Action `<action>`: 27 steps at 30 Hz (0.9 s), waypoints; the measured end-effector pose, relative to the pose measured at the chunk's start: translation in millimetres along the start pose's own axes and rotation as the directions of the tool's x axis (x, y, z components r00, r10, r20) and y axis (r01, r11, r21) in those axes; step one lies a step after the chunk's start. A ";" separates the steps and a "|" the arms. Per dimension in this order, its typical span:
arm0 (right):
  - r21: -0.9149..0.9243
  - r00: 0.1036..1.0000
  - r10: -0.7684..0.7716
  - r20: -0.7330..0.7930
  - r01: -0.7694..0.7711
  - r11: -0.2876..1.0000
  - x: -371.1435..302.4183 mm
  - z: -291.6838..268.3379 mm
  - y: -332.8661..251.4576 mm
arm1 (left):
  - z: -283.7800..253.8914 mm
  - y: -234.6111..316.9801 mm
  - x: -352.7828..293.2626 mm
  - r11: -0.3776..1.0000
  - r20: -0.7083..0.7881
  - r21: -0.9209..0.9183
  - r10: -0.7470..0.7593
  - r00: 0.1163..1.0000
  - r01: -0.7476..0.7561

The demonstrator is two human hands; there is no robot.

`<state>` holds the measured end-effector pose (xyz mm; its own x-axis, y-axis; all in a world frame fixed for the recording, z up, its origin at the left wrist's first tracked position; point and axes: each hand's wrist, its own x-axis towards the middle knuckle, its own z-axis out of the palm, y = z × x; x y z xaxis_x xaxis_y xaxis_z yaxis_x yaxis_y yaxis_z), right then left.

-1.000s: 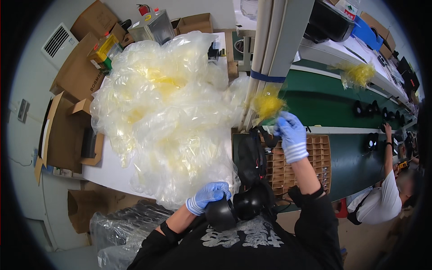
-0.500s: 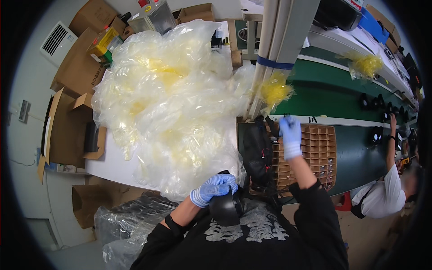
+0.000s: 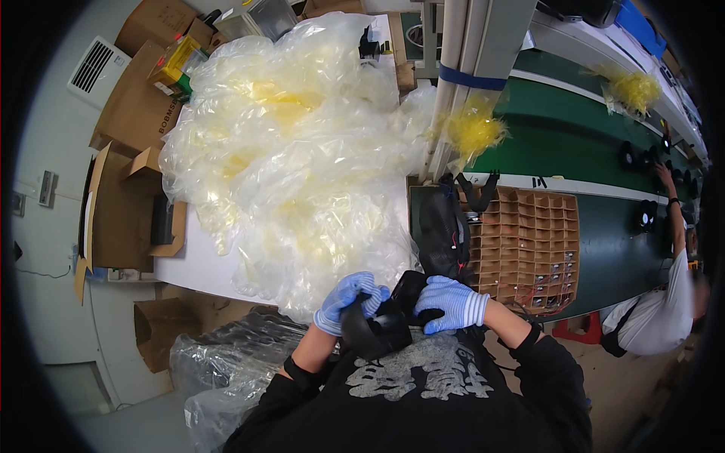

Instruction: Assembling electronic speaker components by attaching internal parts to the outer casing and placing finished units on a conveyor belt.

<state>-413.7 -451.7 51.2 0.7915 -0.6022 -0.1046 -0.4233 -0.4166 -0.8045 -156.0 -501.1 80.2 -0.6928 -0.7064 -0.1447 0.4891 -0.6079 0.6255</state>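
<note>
On the big white tabletop (image 3: 192,260) at the left, a huge soft heap of clear plastic (image 3: 294,174) with yellow in it covers most of the top and hangs over the front edge. To its right is a long green tabletop (image 3: 610,234). Near the left end of that, by the front edge, sits a brown cardboard tray (image 3: 521,226) made of lots of little boxes. Small things sit in the boxes near its front right corner, so those look done; many other boxes show mostly brown card. A floppy black bag (image 3: 444,230) lies along the tray's left edge.

The black round thing (image 3: 370,336) is off both tabletops, close to the shirt, near the white one's front right corner. It has a left and a right part; I cannot tell if they join. It is not put down yet, so I think work on it is only partway. The left hand (image 3: 351,298) has its fingers curled round the left part. The right hand (image 3: 455,306) has its fingers bent over the right part, gripping it, with a little gap by the thumb
</note>
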 end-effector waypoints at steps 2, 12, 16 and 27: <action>-0.045 0.983 -0.046 -0.176 0.038 0.998 0.1 2.1 -3.6 | -40.7 -20.5 -15.9 0.996 -0.110 0.070 0.058 0.992 -0.050; -0.546 0.862 -0.304 -0.405 0.039 0.837 -1.9 -28.7 -56.2 | 26.1 29.9 -1.8 0.919 -0.009 -0.254 0.309 0.951 -0.301; -0.680 0.770 -0.424 -0.476 -0.016 0.733 -11.5 -48.5 -68.5 | 49.2 45.5 7.1 0.879 -0.073 -0.269 0.389 0.918 -0.394; 0.514 0.073 0.969 -0.234 0.856 0.059 -156.7 -102.5 99.7 | 6.3 52.3 15.7 0.895 -0.103 -0.254 0.352 0.930 -0.366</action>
<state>-625.1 -468.7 47.4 -0.4556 -0.6078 -0.6505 0.8787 -0.1900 -0.4379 -144.6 -541.6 115.5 -0.4181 -0.9084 0.0062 0.8263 -0.3775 0.4181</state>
